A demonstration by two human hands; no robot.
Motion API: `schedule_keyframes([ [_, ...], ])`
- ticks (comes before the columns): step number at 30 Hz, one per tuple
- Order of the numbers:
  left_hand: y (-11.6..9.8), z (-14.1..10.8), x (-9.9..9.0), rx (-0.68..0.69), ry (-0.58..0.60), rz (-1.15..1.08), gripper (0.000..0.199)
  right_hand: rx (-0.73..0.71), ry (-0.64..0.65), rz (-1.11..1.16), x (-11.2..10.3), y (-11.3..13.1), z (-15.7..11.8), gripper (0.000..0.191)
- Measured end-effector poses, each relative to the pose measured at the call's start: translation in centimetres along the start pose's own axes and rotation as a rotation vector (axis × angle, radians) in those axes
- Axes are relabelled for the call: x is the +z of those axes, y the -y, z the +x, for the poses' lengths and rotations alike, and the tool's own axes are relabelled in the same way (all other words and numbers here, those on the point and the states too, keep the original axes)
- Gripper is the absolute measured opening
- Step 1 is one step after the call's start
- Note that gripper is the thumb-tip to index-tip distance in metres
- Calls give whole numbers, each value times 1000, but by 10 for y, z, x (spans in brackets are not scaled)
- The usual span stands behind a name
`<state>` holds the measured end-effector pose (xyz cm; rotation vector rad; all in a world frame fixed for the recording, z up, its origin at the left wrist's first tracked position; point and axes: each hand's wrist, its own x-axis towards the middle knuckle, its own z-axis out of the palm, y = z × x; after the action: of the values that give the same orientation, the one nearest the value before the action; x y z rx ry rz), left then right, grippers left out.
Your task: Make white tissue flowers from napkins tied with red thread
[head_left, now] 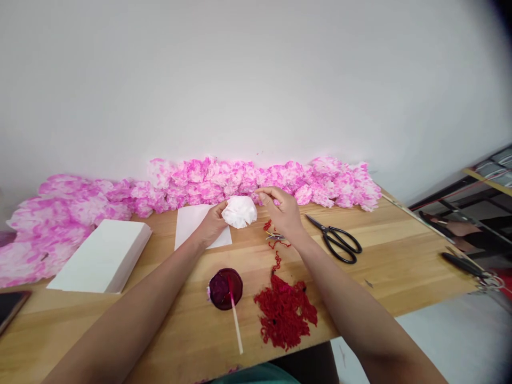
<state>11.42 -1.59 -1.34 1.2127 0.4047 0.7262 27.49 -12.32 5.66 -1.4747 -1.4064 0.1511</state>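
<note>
A white ruffled paper flower (240, 212) is in my left hand (213, 223), whose thumb and fingers close on its left side. My right hand (283, 212) hovers just right of the flower, thumb and index finger drawn together in a pinch; anything between them is too small to make out. Below the right hand lie thin wire pieces (275, 236) and a strand of red yarn (277, 260). A white paper sheet (188, 226) lies partly behind my left hand. Nearer me stands a round dish of dark magenta dye (220, 290) with a stick (237, 328) in it.
Pink-and-white paper flowers (200, 178) line the wall. A thick paper stack (100, 256) sits left, near a phone-like dark object (12, 306). Black-handled scissors (340, 240) and a red yarn heap (286, 312) lie right. Pliers (466, 264) rest by the right edge.
</note>
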Motion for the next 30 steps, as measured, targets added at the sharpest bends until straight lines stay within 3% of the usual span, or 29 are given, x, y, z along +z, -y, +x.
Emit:
schedule_keyframes([
  [6, -1, 0, -2, -15, 8, 42, 49, -251, 5, -119, -4, 9, 0, 15],
  [11, 0, -1, -2, 1, 35, 75, 35, -308, 83, -145, -3, 4, 1, 15],
  [17, -6, -2, 1, 6, 44, 150, 33, -315, 206, -237, -2, 2, 2, 16],
  [30, -12, -6, 8, -9, 45, 192, 36, -136, 226, -170, -1, -11, 4, 16],
])
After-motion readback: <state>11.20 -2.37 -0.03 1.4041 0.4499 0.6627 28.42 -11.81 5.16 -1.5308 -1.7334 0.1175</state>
